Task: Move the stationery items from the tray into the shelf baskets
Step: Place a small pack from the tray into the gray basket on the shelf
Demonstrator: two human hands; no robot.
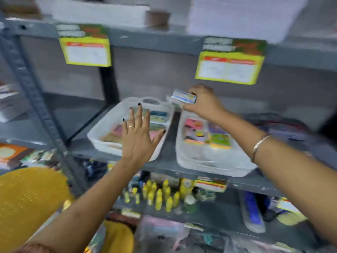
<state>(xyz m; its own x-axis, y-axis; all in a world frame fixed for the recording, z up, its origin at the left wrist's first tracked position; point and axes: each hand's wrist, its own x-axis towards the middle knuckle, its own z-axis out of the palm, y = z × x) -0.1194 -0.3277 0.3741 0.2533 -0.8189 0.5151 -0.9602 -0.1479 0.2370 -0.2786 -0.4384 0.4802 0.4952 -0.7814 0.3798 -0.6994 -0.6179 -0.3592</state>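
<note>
Right hand [202, 103] pinching box [184, 98] over far rim of right basket [215, 163]; left hand [140, 136] splayed, empty; box may drop behind basket.

Blurred frame: 2 white baskets sit side by side on a grey shelf [164, 161], left basket [107, 130] and right basket [209, 161], both holding colourful packets. Left hand [140, 136] hovers flat, fingers [139, 114] spread, over the left basket. Right hand [204, 103] grips a small box [184, 97] above the right basket's far end.
</note>
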